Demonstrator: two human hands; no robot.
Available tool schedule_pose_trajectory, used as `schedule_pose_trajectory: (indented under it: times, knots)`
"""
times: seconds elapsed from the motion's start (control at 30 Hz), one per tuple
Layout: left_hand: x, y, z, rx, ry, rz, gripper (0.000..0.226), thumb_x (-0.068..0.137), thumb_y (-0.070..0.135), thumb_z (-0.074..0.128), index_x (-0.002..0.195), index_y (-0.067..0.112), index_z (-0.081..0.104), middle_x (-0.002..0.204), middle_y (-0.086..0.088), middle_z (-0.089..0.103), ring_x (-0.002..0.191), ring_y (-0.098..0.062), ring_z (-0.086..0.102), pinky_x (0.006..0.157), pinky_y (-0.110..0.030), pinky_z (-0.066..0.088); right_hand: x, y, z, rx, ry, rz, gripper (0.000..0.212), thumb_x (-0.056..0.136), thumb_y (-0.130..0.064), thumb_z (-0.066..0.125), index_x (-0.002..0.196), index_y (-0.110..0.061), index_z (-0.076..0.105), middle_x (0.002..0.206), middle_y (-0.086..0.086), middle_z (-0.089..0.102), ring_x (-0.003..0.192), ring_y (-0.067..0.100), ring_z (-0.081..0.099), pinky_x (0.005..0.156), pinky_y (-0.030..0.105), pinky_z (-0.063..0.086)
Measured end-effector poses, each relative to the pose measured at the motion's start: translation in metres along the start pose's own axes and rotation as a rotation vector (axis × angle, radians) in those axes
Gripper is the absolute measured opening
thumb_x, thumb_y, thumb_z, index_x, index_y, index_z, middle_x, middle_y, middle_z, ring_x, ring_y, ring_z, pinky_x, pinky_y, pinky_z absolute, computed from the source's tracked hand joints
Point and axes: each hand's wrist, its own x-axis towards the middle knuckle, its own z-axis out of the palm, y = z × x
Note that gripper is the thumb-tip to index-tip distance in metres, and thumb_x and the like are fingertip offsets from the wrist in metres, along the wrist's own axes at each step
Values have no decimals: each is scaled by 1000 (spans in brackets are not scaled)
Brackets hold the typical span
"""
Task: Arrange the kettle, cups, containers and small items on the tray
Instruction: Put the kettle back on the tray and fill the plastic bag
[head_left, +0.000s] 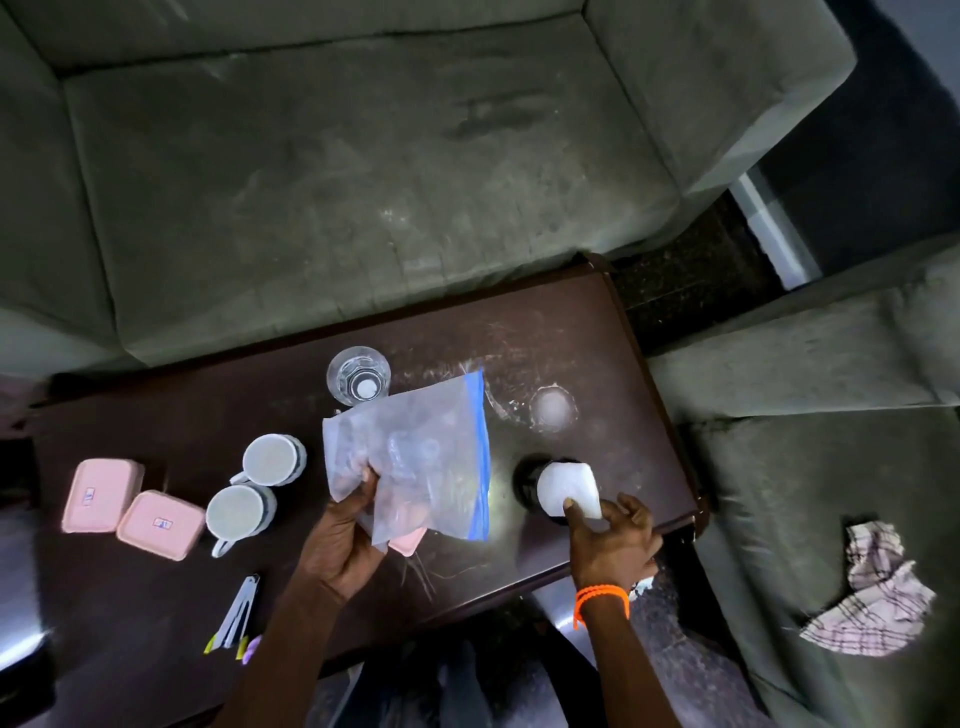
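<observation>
My left hand (345, 540) holds a clear zip bag (415, 457) with a blue seal above the dark table (597, 332). A third pink container (408, 543) peeks out under the bag. My right hand (613, 535) pinches a white folded paper (566, 488) on top of a dark round jar (524, 480). Two white mugs (272, 460) (236, 514) stand left of the bag. Two pink lidded containers (98, 493) (158, 525) lie at the far left. A clear glass (358, 376) stands behind the bag. No kettle or tray is in view.
A grey sofa (363, 182) runs behind the table and another sofa seat (831, 467) is at the right with a checked cloth (867, 592) on it. A small clip-like tool (239, 613) lies near the table's front edge. A pale round mark (553, 410) is on the tabletop.
</observation>
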Motion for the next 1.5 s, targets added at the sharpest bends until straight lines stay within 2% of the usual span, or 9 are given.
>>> schedule_pose_trajectory:
  times: [0.33, 0.57, 0.63, 0.8, 0.9, 1.03, 1.17, 1.3, 1.5]
  knots:
    - [-17, 8, 4, 29, -21, 30, 25, 95, 11, 55, 98, 13, 79, 106, -3, 78, 93, -12, 76, 64, -24, 61, 0, -10, 1, 65, 148, -29, 45, 68, -35, 88, 106, -16, 73, 121, 12, 63, 115, 39, 54, 94, 55, 39]
    - [-43, 15, 8, 27, -98, 116, 26, 88, 12, 59, 102, 14, 81, 115, -4, 77, 104, -11, 74, 85, -32, 62, -33, -42, -33, 257, 308, -190, 50, 83, -46, 74, 115, -9, 64, 112, 17, 61, 109, 36, 55, 93, 53, 44]
    - [-51, 17, 12, -10, -122, 163, 28, 92, 13, 58, 115, 15, 73, 128, -5, 71, 116, -14, 68, 99, -38, 57, -67, -62, -40, 537, 83, -239, 42, 87, -51, 69, 100, -12, 69, 97, 8, 68, 92, 22, 63, 86, 48, 52]
    - [-86, 35, 14, -9, -97, 359, 26, 97, 10, 55, 115, 17, 72, 125, -2, 72, 114, -13, 69, 100, -38, 56, -158, -126, -29, 1246, -920, 431, 52, 74, -66, 62, 97, -20, 69, 92, 10, 69, 91, 27, 68, 77, 39, 50]
    - [-110, 55, -3, 47, -3, 466, 26, 89, 9, 62, 108, 17, 78, 119, -5, 75, 106, -15, 72, 92, -36, 60, -185, -161, -14, 1194, -894, 306, 47, 85, -42, 70, 118, -8, 71, 112, 15, 74, 101, 32, 66, 86, 43, 50]
    - [-139, 87, -48, 75, 64, 527, 42, 84, 3, 62, 126, -2, 63, 115, -14, 75, 99, -19, 74, 86, -36, 62, -194, -205, 10, 1038, -833, 126, 11, 90, -17, 70, 91, -8, 77, 88, 14, 73, 83, 27, 65, 73, 40, 51]
    - [-170, 115, -93, 44, 15, 527, 34, 93, 4, 52, 123, 3, 68, 127, -22, 67, 110, -28, 71, 95, -47, 59, -219, -242, 34, 896, -1013, -54, 16, 93, -19, 69, 86, -10, 80, 80, 9, 78, 68, 21, 70, 70, 33, 58]
    - [-201, 175, -135, -55, -13, 615, 52, 104, 43, 36, 141, 12, 56, 128, -8, 70, 113, -22, 70, 92, -38, 60, -249, -273, 62, 645, -1113, -323, 14, 93, -19, 69, 93, -7, 76, 77, 8, 75, 59, 15, 64, 55, 25, 51]
    - [-228, 244, -164, 483, 187, 655, 30, 81, 28, 80, 107, 13, 77, 103, -12, 77, 86, -19, 73, 81, -37, 59, -323, -305, 90, 563, -1358, -249, 40, 88, -32, 75, 103, 5, 72, 95, 25, 68, 78, 28, 60, 69, 40, 47]
